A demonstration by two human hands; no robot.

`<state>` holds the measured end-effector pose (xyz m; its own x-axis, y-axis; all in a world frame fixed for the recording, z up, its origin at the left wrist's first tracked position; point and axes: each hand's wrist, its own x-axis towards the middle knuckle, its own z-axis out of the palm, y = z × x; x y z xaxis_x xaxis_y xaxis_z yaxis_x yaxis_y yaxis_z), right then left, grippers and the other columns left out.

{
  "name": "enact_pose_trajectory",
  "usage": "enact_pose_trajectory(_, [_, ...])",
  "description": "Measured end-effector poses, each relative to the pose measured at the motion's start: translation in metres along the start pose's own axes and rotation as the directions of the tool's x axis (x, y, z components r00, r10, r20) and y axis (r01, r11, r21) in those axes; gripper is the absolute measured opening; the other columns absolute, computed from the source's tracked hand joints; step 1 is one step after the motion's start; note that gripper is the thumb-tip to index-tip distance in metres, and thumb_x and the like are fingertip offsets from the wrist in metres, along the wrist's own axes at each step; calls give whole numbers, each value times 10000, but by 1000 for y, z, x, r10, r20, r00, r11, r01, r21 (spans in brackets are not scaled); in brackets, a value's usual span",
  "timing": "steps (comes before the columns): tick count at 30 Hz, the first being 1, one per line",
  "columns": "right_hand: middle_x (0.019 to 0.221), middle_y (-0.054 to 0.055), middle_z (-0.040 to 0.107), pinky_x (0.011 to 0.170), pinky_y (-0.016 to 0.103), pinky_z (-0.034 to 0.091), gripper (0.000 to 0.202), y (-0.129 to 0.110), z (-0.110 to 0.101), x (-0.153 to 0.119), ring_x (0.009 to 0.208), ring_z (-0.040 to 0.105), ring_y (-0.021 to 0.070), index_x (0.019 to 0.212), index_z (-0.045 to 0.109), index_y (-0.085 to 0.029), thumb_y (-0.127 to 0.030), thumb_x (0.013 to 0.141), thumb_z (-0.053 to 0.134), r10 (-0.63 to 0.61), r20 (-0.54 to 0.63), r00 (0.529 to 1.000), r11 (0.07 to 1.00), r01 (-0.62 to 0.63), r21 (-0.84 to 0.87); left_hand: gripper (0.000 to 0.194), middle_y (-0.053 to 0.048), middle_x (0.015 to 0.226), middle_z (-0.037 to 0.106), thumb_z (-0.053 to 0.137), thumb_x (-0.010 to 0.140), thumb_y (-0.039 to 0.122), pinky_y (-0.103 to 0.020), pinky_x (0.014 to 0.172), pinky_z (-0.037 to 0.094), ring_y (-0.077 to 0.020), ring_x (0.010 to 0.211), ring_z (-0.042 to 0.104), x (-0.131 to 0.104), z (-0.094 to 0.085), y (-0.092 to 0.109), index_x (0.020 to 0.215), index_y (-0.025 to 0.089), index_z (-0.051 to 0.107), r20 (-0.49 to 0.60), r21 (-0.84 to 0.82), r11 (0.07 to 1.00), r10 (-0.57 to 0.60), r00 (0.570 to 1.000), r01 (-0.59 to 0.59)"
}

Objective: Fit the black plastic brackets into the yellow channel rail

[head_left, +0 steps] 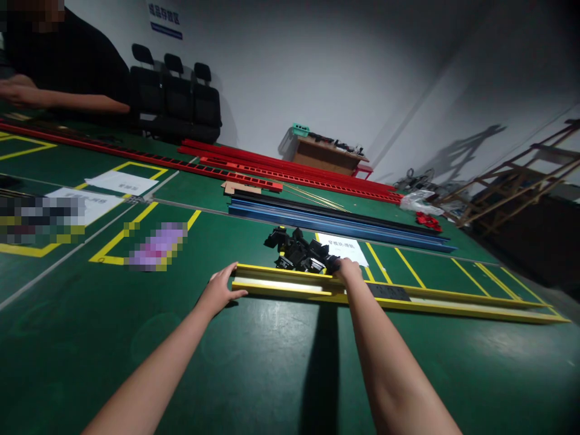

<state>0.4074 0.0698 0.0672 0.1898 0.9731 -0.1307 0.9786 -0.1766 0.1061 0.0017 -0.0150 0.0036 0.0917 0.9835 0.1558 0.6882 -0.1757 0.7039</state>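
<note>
A long yellow channel rail (281, 290) lies across the green table, its hollow side up. My left hand (220, 289) grips its left end, with the fingers on the far wall and the thumb on the near wall. Reaching over the rail, my right hand (350, 270) has its fingers closed on a black plastic piece (333, 263) at the right edge of a pile of black plastic pieces (296, 249). The fingertips are partly hidden. A flat black module (389, 292) sits inside the rail, right of my right forearm.
Blue rails (326, 222) lie behind the pile, with red slotted rails (290, 169) farther back. A white printed sheet (342, 249) lies beside the pile. Another person (67, 66) is at the far left. Black seats (176, 96) and a wooden frame (521, 169) stand beyond the table.
</note>
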Motion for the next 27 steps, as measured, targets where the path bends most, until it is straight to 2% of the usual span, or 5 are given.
enact_pose_trajectory(9, [964,106,621,761,322,428,308,-54,-37,-48,919,568,229,958,590,-182,-436,796,527,74,-293,953,933,38,357,581,-103,1341,444,488,809,460,-397,1022,374,-212,1199,485,2,-4,6,1332,231,382,-102,-247,969,3,995,-28])
enact_pose_trajectory(14, [884,26,651,740,282,438,411,-134,-43,-86,805,584,168,887,616,-203,-569,701,587,-101,-255,962,541,268,797,417,-102,1258,538,434,847,447,-408,1087,292,-210,1237,434,22,-11,53,1128,172,574,-326,-345,933,-11,945,-108])
enact_pose_trajectory(20, [758,-8,628,645,229,401,398,-187,-48,-114,712,554,127,823,628,-169,-549,726,557,-332,-290,898,295,391,872,385,-95,1087,643,475,832,423,-351,929,443,-206,1016,587,27,-17,118,1085,164,605,-222,-552,827,-20,975,-109])
enact_pose_trajectory(23, [807,-2,627,682,228,397,355,-179,-49,-111,752,551,122,857,630,-185,-512,792,509,-386,-329,862,334,463,821,354,-75,1041,651,489,819,435,-327,898,446,-199,981,588,27,-23,107,1013,178,635,-317,-523,842,-49,947,-131])
enact_pose_trajectory(27, [829,47,593,741,259,389,309,-159,-31,-95,790,524,144,801,619,-165,-448,825,497,-314,-356,880,640,474,605,398,-69,876,658,492,786,488,-314,775,477,-188,827,606,35,-23,58,931,142,625,-415,-598,801,-345,842,33])
